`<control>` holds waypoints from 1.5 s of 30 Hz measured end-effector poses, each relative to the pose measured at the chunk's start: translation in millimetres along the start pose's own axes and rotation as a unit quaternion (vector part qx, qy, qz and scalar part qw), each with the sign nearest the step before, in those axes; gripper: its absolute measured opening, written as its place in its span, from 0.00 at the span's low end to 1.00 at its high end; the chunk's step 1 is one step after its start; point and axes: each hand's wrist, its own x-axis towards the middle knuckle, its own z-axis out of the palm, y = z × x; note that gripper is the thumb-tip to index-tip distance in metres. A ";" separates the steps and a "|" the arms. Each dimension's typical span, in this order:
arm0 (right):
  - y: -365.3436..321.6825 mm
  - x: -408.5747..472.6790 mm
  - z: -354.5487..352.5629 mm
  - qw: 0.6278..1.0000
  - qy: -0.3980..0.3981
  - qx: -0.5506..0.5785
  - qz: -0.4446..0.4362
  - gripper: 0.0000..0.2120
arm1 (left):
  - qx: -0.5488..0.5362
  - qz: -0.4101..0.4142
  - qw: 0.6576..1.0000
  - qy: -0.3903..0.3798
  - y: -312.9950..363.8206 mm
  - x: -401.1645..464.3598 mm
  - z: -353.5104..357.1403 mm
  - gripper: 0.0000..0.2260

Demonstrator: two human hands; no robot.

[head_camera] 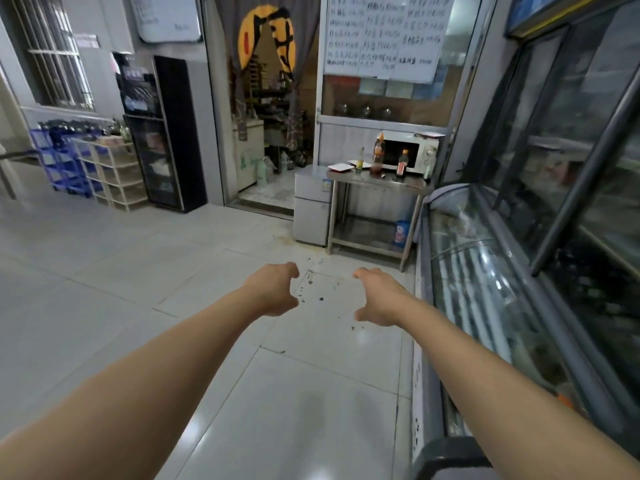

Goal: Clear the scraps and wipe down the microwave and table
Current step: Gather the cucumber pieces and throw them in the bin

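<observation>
Both hands, left (275, 292) and right (377, 297), are reaching out loosely curled, holding nothing; the microwave (410, 150) is lying well ahead, slightly nearer the right.

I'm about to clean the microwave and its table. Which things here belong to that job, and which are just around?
For the job: microwave, steel table, bottles on it, flat tray.
Just around: small fridge, display freezer, blue crates, whiteboard.
</observation>
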 end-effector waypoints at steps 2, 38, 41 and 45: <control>-2.5 34.4 -6.4 1.000 0.008 0.004 0.016 0.37 | -0.001 0.013 1.000 -0.002 -12.5 40.9 -7.8 0.24; 213.5 644.9 -133.8 0.995 0.029 0.048 0.082 0.39 | -0.011 0.074 0.997 -0.027 4.2 730.7 -41.7 0.25; 225.0 698.5 -141.3 0.993 0.041 0.038 0.103 0.39 | -0.012 0.099 0.995 -0.027 0.2 795.0 -47.8 0.25; 238.6 765.2 -153.0 0.989 0.052 0.047 0.130 0.40 | -0.024 0.127 0.991 -0.039 -4.4 877.2 -59.9 0.24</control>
